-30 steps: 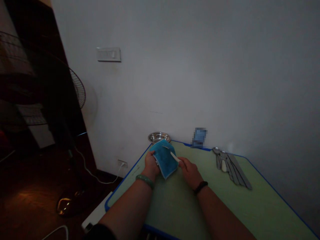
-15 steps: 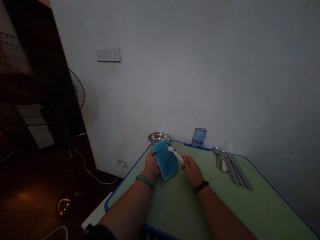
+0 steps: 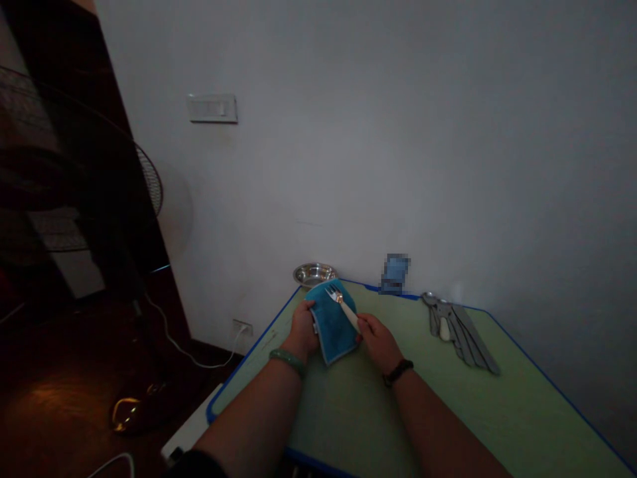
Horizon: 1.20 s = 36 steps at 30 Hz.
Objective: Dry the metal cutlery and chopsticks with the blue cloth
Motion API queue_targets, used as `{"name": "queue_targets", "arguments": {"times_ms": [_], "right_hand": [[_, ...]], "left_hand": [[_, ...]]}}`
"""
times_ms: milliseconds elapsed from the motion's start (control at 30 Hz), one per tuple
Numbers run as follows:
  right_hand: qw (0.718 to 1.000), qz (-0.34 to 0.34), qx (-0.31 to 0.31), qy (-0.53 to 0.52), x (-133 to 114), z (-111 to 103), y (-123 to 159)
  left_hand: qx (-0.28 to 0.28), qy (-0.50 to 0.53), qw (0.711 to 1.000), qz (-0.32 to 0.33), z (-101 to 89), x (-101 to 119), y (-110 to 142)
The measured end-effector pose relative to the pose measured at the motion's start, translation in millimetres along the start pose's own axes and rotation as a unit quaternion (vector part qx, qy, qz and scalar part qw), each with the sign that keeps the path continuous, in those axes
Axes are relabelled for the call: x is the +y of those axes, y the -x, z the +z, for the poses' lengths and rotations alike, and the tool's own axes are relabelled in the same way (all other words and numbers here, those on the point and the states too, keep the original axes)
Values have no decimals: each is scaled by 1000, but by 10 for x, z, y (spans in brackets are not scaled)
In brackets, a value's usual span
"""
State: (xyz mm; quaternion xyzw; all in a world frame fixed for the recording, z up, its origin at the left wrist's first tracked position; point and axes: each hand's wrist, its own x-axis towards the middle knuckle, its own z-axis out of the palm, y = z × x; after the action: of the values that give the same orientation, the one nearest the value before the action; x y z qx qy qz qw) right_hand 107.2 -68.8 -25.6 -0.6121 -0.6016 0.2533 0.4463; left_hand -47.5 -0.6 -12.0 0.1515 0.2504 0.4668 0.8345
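A small blue cloth with a pale edge is spread over my left hand, whose thumb presses on its left side. My right hand is closed around the cream handle of a fork. The fork's metal tines lie over the upper part of the cloth, pointing up and left; whether they touch the cloth I cannot tell. Just behind the cloth stands a shiny steel bowl, partly covered by it.
The green table has a blue rim and stands against a white wall. At its right lie several grey utensils, fanned out, with a spoon among them. A pixelated blue item is at the back edge. A standing fan is on the left.
The fork and my right hand have shifted slightly left over the cloth. The cloth has tilted a little in my left hand.
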Motion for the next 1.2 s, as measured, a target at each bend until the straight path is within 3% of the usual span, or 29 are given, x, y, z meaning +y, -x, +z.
{"name": "queue_targets", "arguments": {"times_ms": [133,800,1200], "right_hand": [[1000,3,4,5,-18,-4,8],[1000,1,12,6,17,10,9],[997,-13,66,24,-5,-8,14]], "left_hand": [[15,-54,998,-15,53,1,39],[3,-55,997,-45,88,-12,65],[-8,-37,998,-45,62,-24,38]]}}
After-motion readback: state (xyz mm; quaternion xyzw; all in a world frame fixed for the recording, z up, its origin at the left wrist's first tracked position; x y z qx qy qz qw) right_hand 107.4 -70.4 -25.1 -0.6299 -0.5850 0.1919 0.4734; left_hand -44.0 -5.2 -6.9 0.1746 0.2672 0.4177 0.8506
